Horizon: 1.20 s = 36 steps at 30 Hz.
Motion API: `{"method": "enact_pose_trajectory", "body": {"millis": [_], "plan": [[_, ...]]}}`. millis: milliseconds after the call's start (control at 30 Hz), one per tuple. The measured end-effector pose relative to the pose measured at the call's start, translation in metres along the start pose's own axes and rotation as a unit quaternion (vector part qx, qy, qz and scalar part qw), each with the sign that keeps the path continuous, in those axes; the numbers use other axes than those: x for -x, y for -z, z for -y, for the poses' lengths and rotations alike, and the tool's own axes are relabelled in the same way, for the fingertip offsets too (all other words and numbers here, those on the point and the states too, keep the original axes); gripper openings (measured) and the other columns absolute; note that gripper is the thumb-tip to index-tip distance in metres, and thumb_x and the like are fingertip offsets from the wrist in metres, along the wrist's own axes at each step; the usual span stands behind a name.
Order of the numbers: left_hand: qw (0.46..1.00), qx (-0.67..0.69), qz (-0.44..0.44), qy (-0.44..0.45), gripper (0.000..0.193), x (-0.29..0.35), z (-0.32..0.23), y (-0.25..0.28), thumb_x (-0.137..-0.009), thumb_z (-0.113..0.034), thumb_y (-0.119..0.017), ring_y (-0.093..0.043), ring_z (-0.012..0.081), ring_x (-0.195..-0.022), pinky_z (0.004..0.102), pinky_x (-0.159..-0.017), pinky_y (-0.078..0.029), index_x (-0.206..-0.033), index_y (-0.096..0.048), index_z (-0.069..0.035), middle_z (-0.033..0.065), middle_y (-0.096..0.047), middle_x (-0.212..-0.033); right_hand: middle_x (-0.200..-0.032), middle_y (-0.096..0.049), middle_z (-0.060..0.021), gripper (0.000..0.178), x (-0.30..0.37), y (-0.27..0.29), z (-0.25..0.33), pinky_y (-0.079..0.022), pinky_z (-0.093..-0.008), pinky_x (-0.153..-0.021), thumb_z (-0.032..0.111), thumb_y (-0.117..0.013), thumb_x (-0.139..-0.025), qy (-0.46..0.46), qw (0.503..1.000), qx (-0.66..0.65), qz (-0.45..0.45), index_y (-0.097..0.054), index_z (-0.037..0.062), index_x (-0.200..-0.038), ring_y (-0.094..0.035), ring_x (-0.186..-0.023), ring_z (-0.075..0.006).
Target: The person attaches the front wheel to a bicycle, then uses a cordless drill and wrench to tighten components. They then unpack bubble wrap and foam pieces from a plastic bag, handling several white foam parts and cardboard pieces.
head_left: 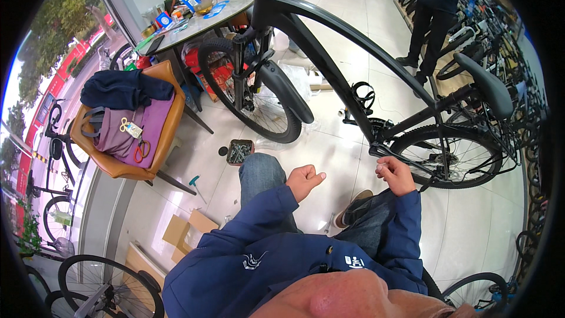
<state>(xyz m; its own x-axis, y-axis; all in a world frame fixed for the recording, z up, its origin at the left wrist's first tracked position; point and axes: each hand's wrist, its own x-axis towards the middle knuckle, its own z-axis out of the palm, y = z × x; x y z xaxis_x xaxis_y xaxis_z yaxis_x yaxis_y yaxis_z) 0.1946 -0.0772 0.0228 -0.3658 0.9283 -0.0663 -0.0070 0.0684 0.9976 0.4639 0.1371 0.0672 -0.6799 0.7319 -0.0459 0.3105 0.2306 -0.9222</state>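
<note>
My left hand [305,182] is curled into a loose fist above my left knee, its thumb out to the right. No object shows in it. My right hand [396,175] is closed in a pinch near the bicycle's crank and rear wheel. Something small may be between its fingertips, too small to make out. In front of me a black bicycle [329,76] stands across the view, its front wheel [282,133] to the left and its rear wheel [406,141] to the right. A black pedal [364,99] sits on the far side of its frame. Both hands appear apart from the bicycle.
A dark tray of small metal parts [241,151], a teal T-handle tool [194,181] and an open cardboard box [178,229] lie on the floor. At left stands a tan chair [112,169] with clothes and scissors. Behind are a cluttered table [223,17] and a standing person [438,0].
</note>
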Motion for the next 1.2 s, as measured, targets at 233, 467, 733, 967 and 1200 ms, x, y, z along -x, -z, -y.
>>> {"method": "enact_pose_trajectory", "body": {"millis": [233,467,733,967,1200], "plan": [[1.0,-0.005,0.0,0.023,0.051,0.001,-0.003,-0.002,-0.097,-0.025,-0.076,-0.028,0.0066,-0.064,0.0295,-0.055,-0.029,-0.067,-0.037,-0.012,-0.0072,-0.034,-0.064,-0.089,-0.074,-0.0037,0.021,-0.001,0.0,-0.001,-0.052,-0.0251,-0.066,0.007,-0.046,-0.11,0.012,1.0,-0.013,-0.008,-0.066,0.0023,-0.113,-0.069,-0.076,-0.01],[0.999,0.0,0.001,0.032,0.05,0.0,-0.004,-0.002,-0.097,-0.025,-0.076,-0.029,0.0069,-0.063,0.0295,-0.056,-0.03,-0.068,-0.038,-0.012,-0.007,-0.034,-0.064,-0.088,-0.072,-0.0025,0.02,-0.002,-0.002,0.003,-0.051,-0.0243,-0.064,0.008,-0.045,-0.11,0.008,1.0,-0.024,-0.015,-0.065,0.0037,-0.11,-0.068,-0.074,-0.0094],[1.0,-0.024,-0.004,0.0,0.049,-0.001,0.003,-0.001,-0.097,-0.026,-0.077,-0.034,0.0059,-0.058,0.0277,-0.053,-0.033,-0.067,-0.04,-0.013,-0.0067,-0.039,-0.061,-0.077,-0.068,-0.0013,0.019,-0.002,-0.002,-0.003,-0.049,-0.0238,-0.061,0.011,-0.047,-0.111,0.016,0.998,-0.058,-0.006,-0.065,0.004,-0.11,-0.064,-0.069,-0.0082],[1.0,-0.019,-0.005,0.001,0.049,-0.002,0.008,0.0,-0.097,-0.026,-0.077,-0.036,0.0045,-0.055,0.0262,-0.051,-0.033,-0.067,-0.039,-0.015,-0.0073,-0.041,-0.06,-0.077,-0.068,-0.0015,0.019,-0.002,-0.003,0.0,-0.049,-0.0244,-0.061,0.013,-0.049,-0.111,0.023,0.999,-0.037,-0.01,-0.065,0.0033,-0.107,-0.063,-0.068,-0.0082],[1.0,-0.021,-0.005,-0.005,0.05,-0.001,0.005,-0.001,-0.097,-0.025,-0.077,-0.035,0.0046,-0.055,0.0258,-0.051,-0.032,-0.068,-0.037,-0.015,-0.0074,-0.041,-0.06,-0.076,-0.069,-0.0027,0.028,0.0,0.0,0.002,-0.05,-0.0264,-0.062,0.021,-0.052,-0.111,0.003,0.999,-0.039,-0.013,-0.067,0.002,-0.097,-0.065,-0.069,-0.0101]]}}
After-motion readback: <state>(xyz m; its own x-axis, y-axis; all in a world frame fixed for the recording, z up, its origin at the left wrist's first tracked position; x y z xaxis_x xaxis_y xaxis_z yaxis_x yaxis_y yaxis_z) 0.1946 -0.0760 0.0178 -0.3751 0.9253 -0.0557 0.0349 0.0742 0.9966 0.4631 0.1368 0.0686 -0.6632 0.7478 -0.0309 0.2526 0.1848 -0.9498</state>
